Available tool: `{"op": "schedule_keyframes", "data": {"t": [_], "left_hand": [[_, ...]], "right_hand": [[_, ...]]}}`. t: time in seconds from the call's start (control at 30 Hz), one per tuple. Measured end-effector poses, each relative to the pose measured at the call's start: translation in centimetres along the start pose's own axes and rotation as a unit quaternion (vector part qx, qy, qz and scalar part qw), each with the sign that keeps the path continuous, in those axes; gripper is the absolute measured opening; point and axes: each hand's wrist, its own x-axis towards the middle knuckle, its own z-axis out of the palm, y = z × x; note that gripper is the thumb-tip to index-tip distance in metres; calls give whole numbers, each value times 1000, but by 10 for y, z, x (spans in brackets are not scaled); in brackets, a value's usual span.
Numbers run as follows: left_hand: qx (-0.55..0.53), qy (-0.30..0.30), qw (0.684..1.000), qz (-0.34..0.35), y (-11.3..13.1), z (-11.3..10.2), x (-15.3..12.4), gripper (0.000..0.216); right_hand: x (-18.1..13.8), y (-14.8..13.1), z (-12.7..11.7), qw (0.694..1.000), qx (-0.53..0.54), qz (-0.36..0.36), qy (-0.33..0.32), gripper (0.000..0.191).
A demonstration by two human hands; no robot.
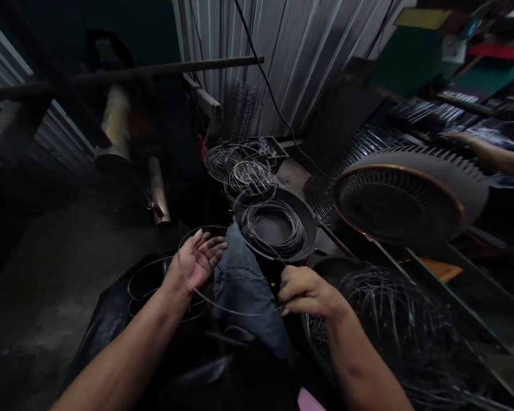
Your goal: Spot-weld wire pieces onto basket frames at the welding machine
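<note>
A thin metal wire ring [240, 313] spans the space between my hands, above my lap. My right hand [306, 290] is closed on the ring at its right side. Palm up, my left hand [199, 260] has its fingers apart and slightly curled; the ring loops around it and crosses near the wrist. Just ahead of my right hand, a coil of wire rings [297, 240] lies in a round dark pan [310, 220]. More wire loops [139, 279] show to the left of my left forearm, partly hidden.
Wire grilles and rings [251, 177] are piled beyond the pan. A large fan [398, 200] stands at right, with another person's arm [503, 157] behind it. Loose wire pieces [394, 319] fill the lower right. A metal bar [163, 69] juts across the upper left.
</note>
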Motion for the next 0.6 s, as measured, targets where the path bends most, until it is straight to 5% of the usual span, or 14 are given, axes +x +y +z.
{"op": "schedule_keyframes", "data": {"t": [0.17, 0.23, 0.33, 0.43, 0.5, 0.6], "left_hand": [[45, 13, 999, 6, 19, -28, -10, 25], [64, 0, 998, 18, 22, -37, -19, 24], [128, -43, 989, 55, 22, -48, -31, 34], [169, -54, 981, 83, 22, -60, -43, 45], [173, -49, 979, 93, 24, -71, -51, 47], [174, -18, 978, 111, 27, -92, -66, 49]], "right_hand": [[20, 14, 10, 976, -43, 112, -182, 24], [27, 21, 9, 971, -42, 139, -192, 30], [46, 34, 4, 989, -60, 137, 8, 37], [75, 48, 2, 945, -159, 150, 242, 43], [96, 54, 5, 919, -194, 185, 289, 54], [123, 50, 19, 924, -168, 184, 289, 54]]}}
